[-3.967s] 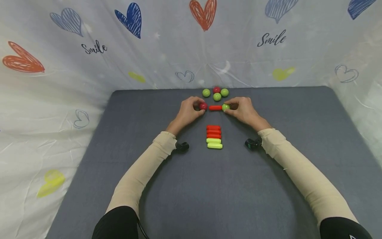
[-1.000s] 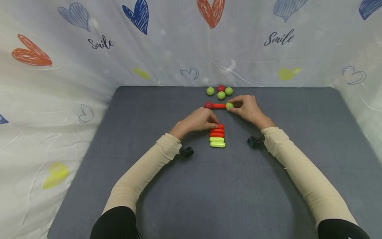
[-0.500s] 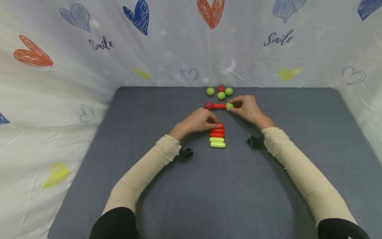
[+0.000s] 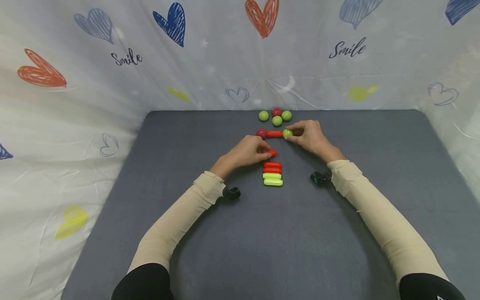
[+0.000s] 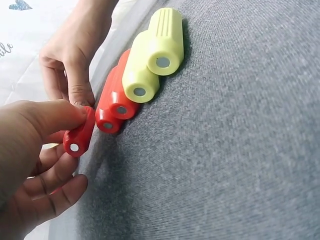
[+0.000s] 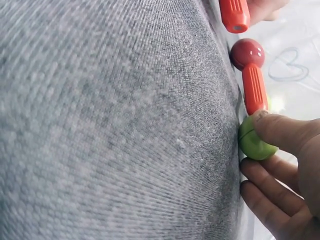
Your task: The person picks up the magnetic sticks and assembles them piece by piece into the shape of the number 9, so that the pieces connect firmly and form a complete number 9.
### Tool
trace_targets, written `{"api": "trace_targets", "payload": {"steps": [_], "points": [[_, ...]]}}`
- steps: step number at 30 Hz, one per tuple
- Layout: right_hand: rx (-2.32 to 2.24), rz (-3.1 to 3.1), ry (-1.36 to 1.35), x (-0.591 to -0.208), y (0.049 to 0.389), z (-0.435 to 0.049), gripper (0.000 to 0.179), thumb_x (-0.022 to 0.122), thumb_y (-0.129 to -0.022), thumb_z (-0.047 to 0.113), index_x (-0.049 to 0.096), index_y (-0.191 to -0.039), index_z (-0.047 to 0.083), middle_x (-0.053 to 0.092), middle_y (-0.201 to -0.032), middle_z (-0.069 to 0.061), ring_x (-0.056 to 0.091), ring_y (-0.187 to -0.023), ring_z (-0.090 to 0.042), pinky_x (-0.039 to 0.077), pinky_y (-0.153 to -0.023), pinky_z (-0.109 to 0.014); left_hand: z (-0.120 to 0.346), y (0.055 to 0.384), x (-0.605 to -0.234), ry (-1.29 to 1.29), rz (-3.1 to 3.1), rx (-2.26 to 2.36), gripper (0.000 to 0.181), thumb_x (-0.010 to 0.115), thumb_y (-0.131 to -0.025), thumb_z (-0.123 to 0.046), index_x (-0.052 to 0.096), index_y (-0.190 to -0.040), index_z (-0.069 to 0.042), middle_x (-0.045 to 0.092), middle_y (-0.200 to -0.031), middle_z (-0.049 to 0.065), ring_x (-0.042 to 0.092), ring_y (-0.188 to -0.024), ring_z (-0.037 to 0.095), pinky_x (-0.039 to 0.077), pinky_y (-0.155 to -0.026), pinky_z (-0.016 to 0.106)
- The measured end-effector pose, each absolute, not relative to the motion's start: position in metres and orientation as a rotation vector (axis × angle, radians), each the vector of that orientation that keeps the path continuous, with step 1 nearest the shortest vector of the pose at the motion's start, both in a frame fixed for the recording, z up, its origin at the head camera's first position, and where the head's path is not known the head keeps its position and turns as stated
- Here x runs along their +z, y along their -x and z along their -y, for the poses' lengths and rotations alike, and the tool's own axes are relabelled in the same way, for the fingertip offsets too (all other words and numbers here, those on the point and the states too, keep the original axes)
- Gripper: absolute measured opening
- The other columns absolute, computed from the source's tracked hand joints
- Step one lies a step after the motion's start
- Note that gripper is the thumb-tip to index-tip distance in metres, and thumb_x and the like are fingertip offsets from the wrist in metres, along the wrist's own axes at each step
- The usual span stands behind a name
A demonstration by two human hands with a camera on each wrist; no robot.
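Observation:
My left hand (image 4: 248,151) pinches a red magnetic rod (image 5: 80,132) between thumb and fingers, just beyond the row of rods; a round metal disc shows in its end. My right hand (image 4: 309,136) holds a green ball (image 6: 256,139) by thumb and fingertips. That ball meets one end of another red rod (image 6: 254,89), whose other end meets a dark red ball (image 6: 247,54). Together they form a straight bar across the table, a little farther off than the rod in my left hand.
Two red rods (image 4: 272,168) and two yellow rods (image 4: 273,179) lie side by side nearer me. Behind the bar sit three green balls (image 4: 277,121) and one red ball (image 4: 276,112), close to the table's (image 4: 210,114) far edge. A printed curtain (image 4: 210,66) hangs behind.
The red ball has joined the bar's left end, and my left hand has let it go. That hand has since lifted the farthest red rod off the row. My right hand still holds the green ball.

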State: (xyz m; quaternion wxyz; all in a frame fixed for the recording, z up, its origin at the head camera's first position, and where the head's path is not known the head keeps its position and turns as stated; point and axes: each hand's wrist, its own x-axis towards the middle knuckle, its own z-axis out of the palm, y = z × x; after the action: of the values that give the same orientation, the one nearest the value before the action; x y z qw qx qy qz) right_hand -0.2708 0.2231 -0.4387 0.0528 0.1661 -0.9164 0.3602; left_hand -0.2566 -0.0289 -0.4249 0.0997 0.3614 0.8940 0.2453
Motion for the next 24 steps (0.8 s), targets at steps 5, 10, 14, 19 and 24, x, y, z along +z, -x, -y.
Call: {"api": "trace_targets", "payload": {"steps": [5,10,14,19,24], "points": [[1.104,2.788,-0.506,-0.438,0.271,-0.222,0.033,0.083,-0.085,0.015,0.076,-0.115,0.004,0.074,-0.103,-0.014,0.071,-0.088,-0.026,0.056,-0.075,-0.044,0.032,0.257,-0.429,-1.072,-2.665,0.754,0.025,0.071,-0.094,-0.024,0.077,-0.114,-0.011,0.07,-0.093,-0.004,0.057,-0.072,0.008,0.046,-0.063,0.023],[1.097,2.777,-0.515,-0.439,0.271,-0.223,0.033,0.083,-0.084,0.015,0.076,-0.115,0.004,0.074,-0.103,-0.014,0.071,-0.088,-0.026,0.056,-0.075,-0.044,0.035,0.256,-0.43,-1.013,-2.673,0.829,0.022,0.071,-0.093,-0.023,0.077,-0.11,-0.011,0.068,-0.087,-0.005,0.057,-0.071,0.009,0.047,-0.063,0.024],[1.106,2.767,-0.514,-0.439,0.27,-0.223,0.033,0.084,-0.084,0.014,0.076,-0.114,0.004,0.074,-0.102,-0.015,0.071,-0.087,-0.026,0.056,-0.075,-0.044,0.036,0.254,-0.431,-0.969,-2.698,0.862,0.019,0.071,-0.092,-0.022,0.076,-0.105,-0.01,0.067,-0.086,-0.004,0.057,-0.071,0.01,0.047,-0.064,0.024],[1.106,2.757,-0.51,-0.439,0.27,-0.222,0.032,0.084,-0.083,0.014,0.077,-0.112,0.005,0.074,-0.099,-0.014,0.071,-0.084,-0.025,0.056,-0.074,-0.043,0.039,0.253,-0.433,-0.886,-2.734,0.925,0.015,0.071,-0.091,-0.019,0.075,-0.1,-0.008,0.068,-0.084,-0.001,0.06,-0.071,0.01,0.049,-0.064,0.024],[1.092,2.75,-0.522,-0.44,0.271,-0.222,0.032,0.084,-0.083,0.014,0.077,-0.112,0.004,0.074,-0.098,-0.014,0.071,-0.083,-0.025,0.056,-0.073,-0.044,0.041,0.254,-0.435,-0.779,-2.763,1.027,0.015,0.072,-0.09,-0.021,0.076,-0.095,-0.007,0.069,-0.082,-0.002,0.062,-0.07,0.008,0.05,-0.065,0.023]]}}
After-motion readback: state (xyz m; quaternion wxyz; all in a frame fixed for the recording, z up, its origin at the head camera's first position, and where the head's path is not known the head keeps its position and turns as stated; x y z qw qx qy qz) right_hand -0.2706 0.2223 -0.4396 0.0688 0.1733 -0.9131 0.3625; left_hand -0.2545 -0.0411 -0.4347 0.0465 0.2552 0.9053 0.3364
